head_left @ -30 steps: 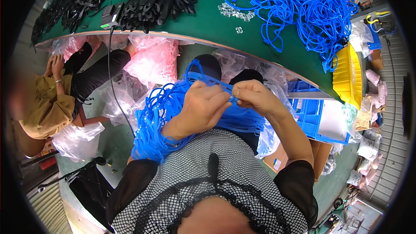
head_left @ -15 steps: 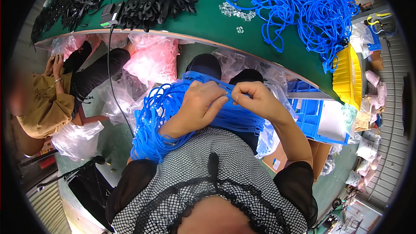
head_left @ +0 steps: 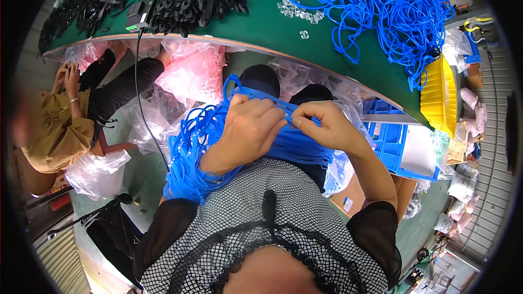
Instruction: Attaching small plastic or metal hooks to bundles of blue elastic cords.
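Over my lap lies a thick bundle of blue silicone-like straps, also draped around my left forearm. My left hand is closed, its thumb and fingers pinching a blue strap. Close to it on the right, my right hand pinches the same strap between thumb and forefinger. A small clear piece shows between the fingertips, partly hidden; it resembles the clear plastic clips heaped on the green table. One loose clip lies nearer the table's edge.
Black straps and a small black box with a hanging cable lie on the table's left; tangled blue cords cover its right. A yellow bin and blue crate stand right. A person sits at left beside pink-filled bags.
My right hand has shifted slightly, its fingers now nearer the left fingertips. A loop of blue strap now stands up above my left hand. The view has moved a little.
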A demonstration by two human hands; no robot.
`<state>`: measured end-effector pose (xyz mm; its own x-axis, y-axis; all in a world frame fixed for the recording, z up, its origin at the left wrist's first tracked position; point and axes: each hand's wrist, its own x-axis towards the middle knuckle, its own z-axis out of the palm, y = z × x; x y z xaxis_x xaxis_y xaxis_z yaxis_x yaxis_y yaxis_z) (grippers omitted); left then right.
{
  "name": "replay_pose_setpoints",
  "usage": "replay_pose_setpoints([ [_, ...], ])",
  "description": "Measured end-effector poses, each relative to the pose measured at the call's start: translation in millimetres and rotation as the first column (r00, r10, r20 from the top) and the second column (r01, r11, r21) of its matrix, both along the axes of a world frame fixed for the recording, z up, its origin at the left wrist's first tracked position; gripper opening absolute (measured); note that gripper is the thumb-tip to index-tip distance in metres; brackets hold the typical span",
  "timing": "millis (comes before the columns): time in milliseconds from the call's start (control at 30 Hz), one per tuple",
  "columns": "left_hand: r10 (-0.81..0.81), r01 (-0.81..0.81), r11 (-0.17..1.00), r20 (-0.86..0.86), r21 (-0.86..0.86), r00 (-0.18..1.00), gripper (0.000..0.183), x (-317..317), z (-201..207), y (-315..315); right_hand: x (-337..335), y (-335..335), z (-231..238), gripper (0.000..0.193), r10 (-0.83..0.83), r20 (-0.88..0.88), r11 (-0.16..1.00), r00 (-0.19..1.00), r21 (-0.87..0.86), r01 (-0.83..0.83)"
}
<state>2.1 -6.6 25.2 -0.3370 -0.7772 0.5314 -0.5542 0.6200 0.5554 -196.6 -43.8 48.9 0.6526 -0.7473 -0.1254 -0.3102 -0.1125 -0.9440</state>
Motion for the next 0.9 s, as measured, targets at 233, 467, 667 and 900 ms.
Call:
replay_pose_setpoints([
  [233, -0.018, 0.019, 0.997, -0.02, 0.073, 1.0, 0.012, 3, -1, 0, 1, 0, 0, 0.012, 0.01, -0.111, 0.903, 0.994, -0.426, -0.057],
  [467, -0.01, 0.018, 0.997, -0.113, 0.069, 0.994, 0.012, -3, -7, 4, 3, 2, -7, 0.017, -0.078, 0.083, 0.909, 0.994, 0.414, 0.037],
  [667, -0.152, 0.151, 0.988, 0.038, 0.006, 0.988, 0.012, -3, -5, 4, -3, -7, -19, 0.016, 0.01, -0.027, 0.884, 1.0, 0.467, 0.004],
  [900, -0.263, 0.266, 0.961, -0.045, 0.076, 0.964, 0.009, -1, -12, 2, 0, -5, -7, 0.017, 0.033, -0.025, 0.902, 0.999, 0.431, -0.019],
])
